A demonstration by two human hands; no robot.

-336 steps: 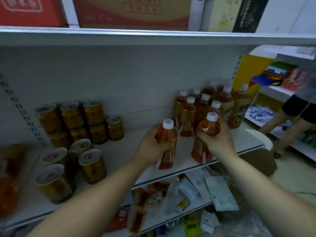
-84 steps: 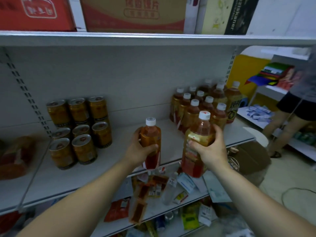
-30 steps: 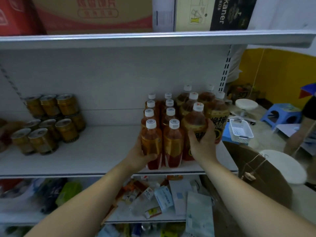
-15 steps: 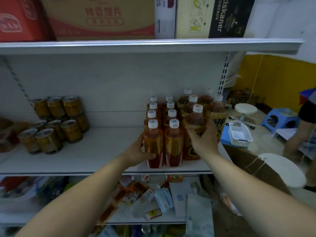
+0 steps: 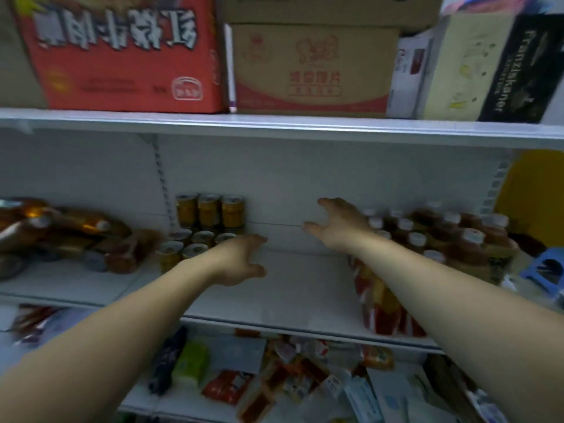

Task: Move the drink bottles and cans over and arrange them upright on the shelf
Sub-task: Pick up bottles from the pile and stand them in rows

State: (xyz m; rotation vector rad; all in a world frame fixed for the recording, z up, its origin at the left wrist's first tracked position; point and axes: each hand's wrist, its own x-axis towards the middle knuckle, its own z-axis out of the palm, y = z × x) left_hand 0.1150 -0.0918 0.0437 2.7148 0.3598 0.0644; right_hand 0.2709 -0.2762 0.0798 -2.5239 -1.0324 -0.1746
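Several amber tea bottles (image 5: pixel 439 239) with white caps stand upright in a block at the right end of the white shelf (image 5: pixel 293 300). Gold cans (image 5: pixel 210 212) are stacked in two layers at the back left of this bay. Further left, more amber bottles (image 5: pixel 64 233) lie on their sides in a blurred heap. My left hand (image 5: pixel 241 261) hovers empty over the bare middle of the shelf, fingers loosely spread, beside the cans. My right hand (image 5: pixel 338 224) is raised further back, fingers spread and empty, just left of the standing bottles.
An upper shelf (image 5: pixel 274 126) overhead carries a red carton (image 5: pixel 122 50) and cardboard boxes (image 5: pixel 311 65). Below, a lower shelf (image 5: pixel 274 380) is littered with packets and pouches. A blue stool (image 5: pixel 546 270) stands at the far right.
Both hands have let go of the bottles they set down at the right block and swung left, empty. The view has turned left, bringing the heap of lying bottles into sight.
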